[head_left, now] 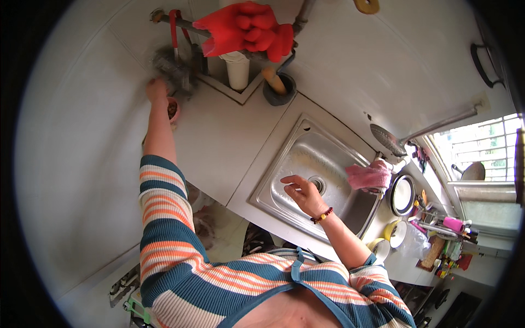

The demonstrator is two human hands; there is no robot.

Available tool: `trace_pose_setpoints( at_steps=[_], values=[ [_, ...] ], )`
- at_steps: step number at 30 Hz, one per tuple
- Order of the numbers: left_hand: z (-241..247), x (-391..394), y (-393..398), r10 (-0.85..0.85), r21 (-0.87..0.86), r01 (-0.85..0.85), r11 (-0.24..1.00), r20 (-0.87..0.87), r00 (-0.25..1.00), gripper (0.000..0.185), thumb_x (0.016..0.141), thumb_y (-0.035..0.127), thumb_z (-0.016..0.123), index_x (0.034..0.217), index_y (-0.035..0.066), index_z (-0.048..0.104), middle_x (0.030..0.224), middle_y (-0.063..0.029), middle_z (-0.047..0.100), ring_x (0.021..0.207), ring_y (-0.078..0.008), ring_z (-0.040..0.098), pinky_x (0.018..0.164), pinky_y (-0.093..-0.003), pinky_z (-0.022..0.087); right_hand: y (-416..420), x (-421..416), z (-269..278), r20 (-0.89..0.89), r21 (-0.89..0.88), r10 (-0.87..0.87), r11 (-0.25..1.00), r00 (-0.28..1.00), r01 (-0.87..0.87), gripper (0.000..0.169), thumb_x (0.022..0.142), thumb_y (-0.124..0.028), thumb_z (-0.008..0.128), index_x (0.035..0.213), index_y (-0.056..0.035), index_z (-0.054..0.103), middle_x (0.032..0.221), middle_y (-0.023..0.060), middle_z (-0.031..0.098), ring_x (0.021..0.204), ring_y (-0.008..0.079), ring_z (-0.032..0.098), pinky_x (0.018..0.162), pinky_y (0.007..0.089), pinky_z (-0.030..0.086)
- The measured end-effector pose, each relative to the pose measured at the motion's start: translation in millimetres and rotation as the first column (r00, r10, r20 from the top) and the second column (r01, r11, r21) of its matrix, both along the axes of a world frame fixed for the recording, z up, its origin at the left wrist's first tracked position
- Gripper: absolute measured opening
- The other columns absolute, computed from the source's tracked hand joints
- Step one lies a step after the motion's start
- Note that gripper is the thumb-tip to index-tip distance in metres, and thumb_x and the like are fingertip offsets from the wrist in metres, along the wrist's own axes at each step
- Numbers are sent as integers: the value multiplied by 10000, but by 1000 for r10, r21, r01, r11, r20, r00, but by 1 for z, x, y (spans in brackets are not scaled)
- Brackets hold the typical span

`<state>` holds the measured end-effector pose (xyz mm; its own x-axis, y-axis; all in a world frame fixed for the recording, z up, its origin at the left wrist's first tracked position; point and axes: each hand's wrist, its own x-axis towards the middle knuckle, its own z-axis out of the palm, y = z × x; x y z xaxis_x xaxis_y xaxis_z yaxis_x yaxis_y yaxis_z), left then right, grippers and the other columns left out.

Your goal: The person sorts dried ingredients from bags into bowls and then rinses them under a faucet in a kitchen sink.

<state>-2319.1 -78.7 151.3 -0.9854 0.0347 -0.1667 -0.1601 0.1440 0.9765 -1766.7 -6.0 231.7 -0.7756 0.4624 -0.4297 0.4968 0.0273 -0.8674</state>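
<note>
My left hand (157,91) reaches to the far left of the white counter (217,135), beside a pink bowl (174,110) with brown bits in it. Just past its fingers is a dark, motion-blurred object (170,67); what it is, and whether my fingers grip it, does not show. My right hand (302,196) hovers above the stainless steel sink (281,180), fingers loosely bent and apart, holding nothing. A bead bracelet (322,215) circles that wrist. The sink's drain (318,185) shows partly behind the hand.
Red rubber gloves (254,30) drape over a pipe at the back. A stone mortar (279,92) with a wooden pestle (274,81) stands in the corner. A pink cloth (369,176) hangs by the tap. Rightward are a skimmer (387,137), bowls (396,233) and a window (484,147).
</note>
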Motion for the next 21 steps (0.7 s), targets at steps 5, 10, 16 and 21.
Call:
trace_pose_setpoints(
  at_steps=[5, 10, 16, 21],
  values=[
    [-58, -29, -81, -496, -615, 112, 781, -501, 709, 286, 891, 284, 500, 727, 54, 544, 658, -93, 553, 514, -183, 486, 437, -334, 414, -4, 6, 0, 26, 117, -42, 992, 999, 39, 329, 881, -314, 627, 1012, -15, 667, 1002, 164, 664, 895, 272, 666, 783, 370, 523],
    [16, 182, -44, -238, 160, 247, 956, -71, 969, 251, 895, 260, 630, 757, 71, 539, 650, -9, 493, 543, -94, 413, 503, -231, 381, -12, 54, -16, -117, 440, -107, 885, 987, 149, 216, 831, -222, 621, 918, -30, 666, 1116, 191, 610, 953, 340, 621, 798, 421, 505],
    [17, 417, -18, -784, 185, 762, 621, 177, 595, 532, 935, 150, 568, 1422, 135, 356, 1374, -129, 407, 909, -135, 571, 739, -275, 484, -12, 151, -14, -194, 558, -64, 814, 979, 163, 461, 804, -205, 654, 1237, -87, 548, 1250, 154, 550, 1102, 332, 556, 944, 413, 454],
    [20, 504, 1, -905, 251, 880, 404, 248, 345, 632, 936, 183, 577, 1481, 146, 261, 1437, -138, 356, 979, -169, 590, 793, -303, 496, 28, 304, 10, -210, 457, -551, 675, 808, 579, 280, 864, -250, 624, 1058, -50, 650, 1036, 147, 639, 977, 302, 612, 859, 376, 482]
  ],
)
